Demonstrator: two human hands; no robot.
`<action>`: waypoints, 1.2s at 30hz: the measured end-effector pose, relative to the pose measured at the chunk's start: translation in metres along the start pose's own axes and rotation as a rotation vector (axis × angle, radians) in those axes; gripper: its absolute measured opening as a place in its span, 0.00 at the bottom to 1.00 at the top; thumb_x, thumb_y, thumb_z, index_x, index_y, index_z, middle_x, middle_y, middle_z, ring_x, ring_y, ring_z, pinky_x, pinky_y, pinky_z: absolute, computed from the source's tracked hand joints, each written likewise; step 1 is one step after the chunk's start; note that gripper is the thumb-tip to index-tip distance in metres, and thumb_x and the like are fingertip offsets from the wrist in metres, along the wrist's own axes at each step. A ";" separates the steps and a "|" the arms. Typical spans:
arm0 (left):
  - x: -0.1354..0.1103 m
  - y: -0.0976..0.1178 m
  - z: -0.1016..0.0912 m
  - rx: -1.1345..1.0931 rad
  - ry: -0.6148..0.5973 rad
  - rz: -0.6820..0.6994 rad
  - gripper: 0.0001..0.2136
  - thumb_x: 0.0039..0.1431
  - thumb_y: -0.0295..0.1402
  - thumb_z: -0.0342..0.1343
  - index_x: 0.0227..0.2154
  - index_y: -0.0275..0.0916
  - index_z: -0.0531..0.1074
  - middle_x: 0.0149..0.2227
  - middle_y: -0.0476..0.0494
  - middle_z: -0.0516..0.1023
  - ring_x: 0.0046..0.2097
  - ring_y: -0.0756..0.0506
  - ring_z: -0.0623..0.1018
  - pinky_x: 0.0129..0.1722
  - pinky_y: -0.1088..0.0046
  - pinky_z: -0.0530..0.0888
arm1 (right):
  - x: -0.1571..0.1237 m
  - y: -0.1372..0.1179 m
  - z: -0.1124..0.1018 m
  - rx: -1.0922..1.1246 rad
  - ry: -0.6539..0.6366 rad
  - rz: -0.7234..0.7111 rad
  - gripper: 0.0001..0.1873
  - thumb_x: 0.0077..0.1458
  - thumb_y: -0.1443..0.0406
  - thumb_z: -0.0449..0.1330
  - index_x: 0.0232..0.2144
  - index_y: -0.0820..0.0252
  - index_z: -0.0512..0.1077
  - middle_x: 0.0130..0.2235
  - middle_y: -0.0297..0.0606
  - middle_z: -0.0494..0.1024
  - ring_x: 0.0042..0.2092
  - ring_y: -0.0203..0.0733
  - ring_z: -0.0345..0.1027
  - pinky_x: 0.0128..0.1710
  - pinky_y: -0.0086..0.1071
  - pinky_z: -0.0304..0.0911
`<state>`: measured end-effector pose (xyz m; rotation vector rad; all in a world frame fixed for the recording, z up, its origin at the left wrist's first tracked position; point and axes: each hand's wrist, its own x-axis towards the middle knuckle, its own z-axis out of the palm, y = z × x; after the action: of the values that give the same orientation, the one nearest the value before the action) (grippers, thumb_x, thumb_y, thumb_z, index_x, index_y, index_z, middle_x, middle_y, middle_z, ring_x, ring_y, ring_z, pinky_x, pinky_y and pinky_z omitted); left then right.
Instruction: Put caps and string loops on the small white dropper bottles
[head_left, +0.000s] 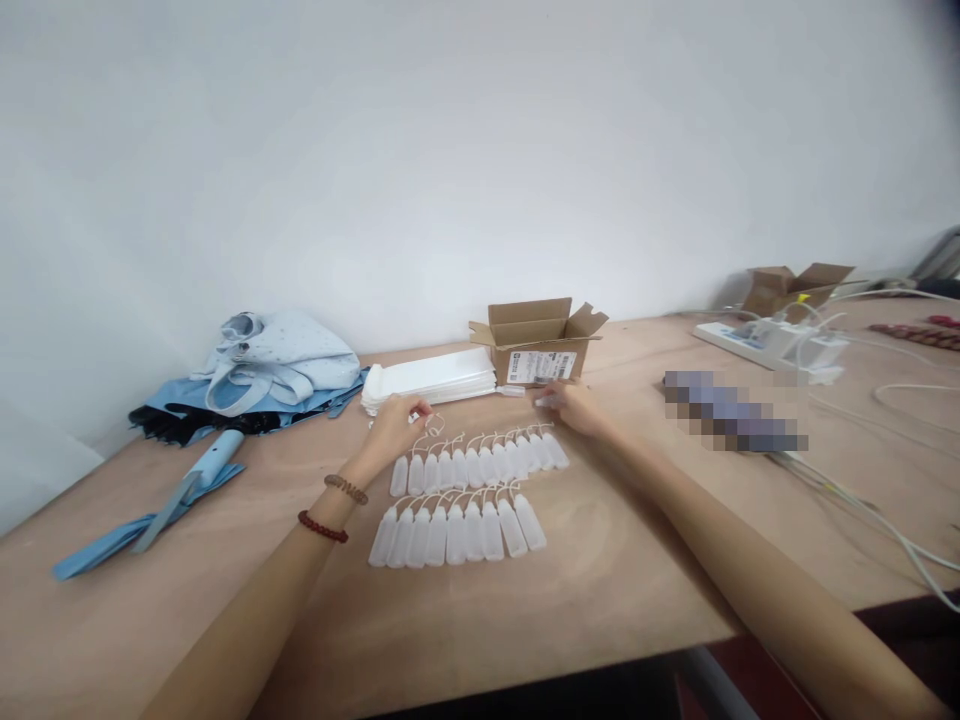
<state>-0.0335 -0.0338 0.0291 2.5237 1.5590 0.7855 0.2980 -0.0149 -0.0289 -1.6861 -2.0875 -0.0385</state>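
Two rows of small white squeeze bottles [469, 500] with tethered caps lie side by side on the wooden table [525, 610]. My left hand [394, 428] rests at the left end of the back row, fingers curled near a cap loop. It wears two bead bracelets at the wrist. My right hand [574, 405] is at the right end of the back row, fingers closed around a small white piece, probably a bottle. Just behind it stands an open cardboard box [536, 340].
A stack of white flat bags [431, 378] lies left of the box. A folded blue umbrella and its sleeve [247, 385] lie at the left. A second open box [795, 287], a power strip [765, 340] and white cables [885, 520] are at the right.
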 end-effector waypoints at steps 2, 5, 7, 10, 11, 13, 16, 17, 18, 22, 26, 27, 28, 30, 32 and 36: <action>-0.005 0.002 -0.003 -0.017 0.044 -0.014 0.08 0.51 0.27 0.50 0.30 0.37 0.74 0.33 0.42 0.79 0.39 0.42 0.75 0.40 0.66 0.71 | -0.002 -0.002 -0.005 0.016 0.020 0.008 0.12 0.50 0.75 0.53 0.37 0.63 0.72 0.41 0.47 0.76 0.45 0.49 0.65 0.43 0.36 0.59; -0.016 0.006 -0.004 -0.087 0.155 -0.038 0.07 0.52 0.28 0.50 0.30 0.38 0.73 0.33 0.43 0.78 0.39 0.43 0.74 0.40 0.66 0.71 | -0.006 -0.011 -0.018 0.040 0.061 0.010 0.12 0.52 0.74 0.52 0.38 0.66 0.71 0.42 0.49 0.74 0.45 0.49 0.65 0.44 0.36 0.60; -0.024 0.011 -0.002 -0.135 0.214 -0.048 0.07 0.53 0.28 0.50 0.31 0.38 0.73 0.33 0.44 0.77 0.39 0.43 0.74 0.40 0.66 0.71 | -0.011 -0.024 -0.026 0.086 0.085 -0.012 0.13 0.52 0.74 0.52 0.41 0.65 0.69 0.43 0.48 0.73 0.46 0.47 0.65 0.45 0.35 0.60; -0.033 0.022 0.000 -0.194 0.226 -0.031 0.06 0.54 0.28 0.51 0.31 0.38 0.73 0.34 0.45 0.77 0.39 0.44 0.74 0.40 0.67 0.71 | -0.023 -0.056 -0.035 0.360 0.139 -0.064 0.12 0.54 0.71 0.53 0.42 0.63 0.67 0.44 0.46 0.74 0.46 0.45 0.67 0.44 0.35 0.63; -0.035 0.026 0.000 -0.228 0.227 -0.027 0.06 0.54 0.29 0.51 0.31 0.38 0.73 0.33 0.45 0.78 0.38 0.45 0.75 0.40 0.68 0.72 | -0.028 -0.068 -0.037 0.459 0.130 -0.072 0.11 0.55 0.70 0.53 0.42 0.62 0.67 0.44 0.45 0.74 0.45 0.45 0.68 0.43 0.36 0.63; -0.038 0.035 0.001 -0.333 0.228 -0.023 0.05 0.55 0.29 0.52 0.32 0.38 0.73 0.34 0.45 0.78 0.37 0.46 0.75 0.39 0.68 0.72 | -0.038 -0.091 -0.038 0.632 0.065 -0.095 0.11 0.56 0.66 0.54 0.42 0.60 0.66 0.42 0.43 0.74 0.41 0.43 0.70 0.40 0.36 0.65; -0.042 0.048 0.002 -0.517 0.188 0.018 0.05 0.56 0.30 0.52 0.32 0.38 0.73 0.35 0.45 0.78 0.37 0.46 0.77 0.40 0.69 0.74 | -0.051 -0.117 -0.037 0.832 -0.033 -0.160 0.12 0.57 0.63 0.55 0.44 0.59 0.65 0.41 0.41 0.74 0.39 0.41 0.72 0.39 0.36 0.67; -0.044 0.052 0.003 -0.560 0.174 0.037 0.05 0.57 0.30 0.52 0.32 0.38 0.72 0.35 0.45 0.78 0.38 0.46 0.77 0.41 0.69 0.74 | -0.054 -0.123 -0.037 0.873 -0.056 -0.174 0.12 0.57 0.63 0.56 0.44 0.59 0.65 0.41 0.41 0.74 0.39 0.41 0.72 0.39 0.36 0.67; -0.045 0.056 0.004 -0.591 0.165 0.054 0.05 0.57 0.31 0.52 0.32 0.38 0.72 0.36 0.44 0.77 0.38 0.46 0.77 0.41 0.69 0.74 | -0.057 -0.127 -0.038 0.896 -0.070 -0.184 0.12 0.57 0.64 0.56 0.44 0.60 0.65 0.41 0.42 0.74 0.39 0.41 0.72 0.39 0.36 0.67; -0.051 0.063 0.008 -0.617 0.175 0.093 0.05 0.58 0.30 0.52 0.32 0.38 0.72 0.36 0.43 0.76 0.39 0.46 0.76 0.40 0.70 0.74 | -0.065 -0.135 -0.039 0.846 -0.088 -0.228 0.12 0.57 0.66 0.55 0.45 0.58 0.66 0.43 0.42 0.74 0.41 0.42 0.71 0.42 0.37 0.67; -0.054 0.066 0.012 -0.584 0.230 0.147 0.04 0.58 0.29 0.52 0.33 0.38 0.71 0.36 0.43 0.76 0.40 0.46 0.76 0.41 0.69 0.74 | -0.068 -0.134 -0.038 0.658 -0.036 -0.298 0.13 0.57 0.69 0.53 0.46 0.57 0.65 0.44 0.42 0.74 0.45 0.43 0.69 0.44 0.38 0.65; -0.054 0.067 0.012 -0.560 0.247 0.166 0.04 0.59 0.28 0.51 0.34 0.38 0.71 0.37 0.43 0.76 0.40 0.46 0.76 0.41 0.69 0.74 | -0.068 -0.133 -0.037 0.607 -0.017 -0.314 0.14 0.57 0.70 0.53 0.46 0.57 0.65 0.45 0.43 0.73 0.46 0.44 0.69 0.44 0.38 0.64; -0.055 0.068 0.012 -0.526 0.265 0.190 0.04 0.59 0.28 0.51 0.34 0.39 0.71 0.37 0.43 0.76 0.41 0.46 0.76 0.42 0.69 0.74 | -0.068 -0.133 -0.036 0.566 -0.003 -0.326 0.14 0.57 0.70 0.52 0.47 0.57 0.65 0.45 0.43 0.73 0.46 0.45 0.68 0.44 0.39 0.64; -0.056 0.070 0.013 -0.437 0.287 0.262 0.06 0.59 0.26 0.50 0.36 0.39 0.71 0.38 0.43 0.76 0.42 0.45 0.75 0.43 0.67 0.73 | -0.068 -0.131 -0.034 0.523 0.006 -0.337 0.15 0.58 0.70 0.52 0.48 0.57 0.64 0.46 0.44 0.73 0.48 0.46 0.68 0.45 0.39 0.63; -0.057 0.071 0.013 -0.355 0.295 0.339 0.08 0.59 0.23 0.49 0.36 0.39 0.71 0.40 0.42 0.76 0.44 0.45 0.75 0.45 0.65 0.73 | -0.069 -0.130 -0.033 0.522 -0.007 -0.331 0.18 0.58 0.70 0.51 0.51 0.56 0.62 0.48 0.45 0.73 0.50 0.46 0.67 0.45 0.39 0.63; -0.059 0.070 0.016 -0.266 0.294 0.425 0.10 0.59 0.22 0.47 0.40 0.39 0.70 0.43 0.40 0.75 0.47 0.45 0.75 0.47 0.64 0.73 | -0.070 -0.131 -0.034 0.553 -0.014 -0.314 0.24 0.58 0.71 0.50 0.56 0.52 0.57 0.52 0.44 0.71 0.52 0.47 0.66 0.46 0.40 0.62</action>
<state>0.0102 -0.1149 0.0154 2.6502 0.8894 1.3635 0.1971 -0.1226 0.0102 -1.0313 -2.0972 0.4142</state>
